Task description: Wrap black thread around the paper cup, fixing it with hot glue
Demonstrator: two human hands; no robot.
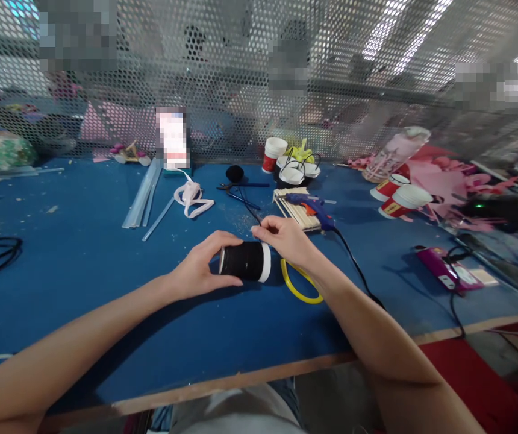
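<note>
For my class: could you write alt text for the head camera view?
A person's left hand holds a black cylinder on its side over a blue table, while the right hand pinches just above its white end. Beyond, a blue glue gun lies across pale sticks.

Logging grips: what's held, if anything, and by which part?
The left hand grips a black, white-rimmed cylinder by its left end; whether the right hand holds anything is unclear.

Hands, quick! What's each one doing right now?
Left hand: closed around the black cylinder, holding it sideways.
Right hand: pinched closed above the cylinder's white rim, seemingly on the thin black cord.
</note>
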